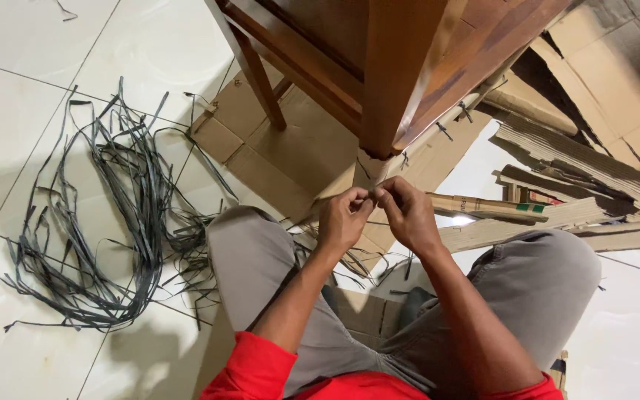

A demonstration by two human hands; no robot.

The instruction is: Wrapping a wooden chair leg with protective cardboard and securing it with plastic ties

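My left hand (pixel 344 216) and my right hand (pixel 407 213) meet fingertip to fingertip just below a wooden furniture leg (pixel 392 81). Between them they pinch a thin dark strap (pixel 372 198), most of it hidden by my fingers. The strap runs at the cardboard strip (pixel 438 144) wrapped along the wooden frame, where similar dark ties (pixel 444 131) show. I sit on the floor with grey-trousered knees (pixel 250 252) on either side of my hands.
A loose heap of dark plastic straps (pixel 124 215) lies on the white tiled floor (pixel 16 126) at the left. Flattened and torn cardboard (pixel 579 155) spreads to the right and under the wooden furniture. A cardboard tube (pixel 483 206) lies beside my right hand.
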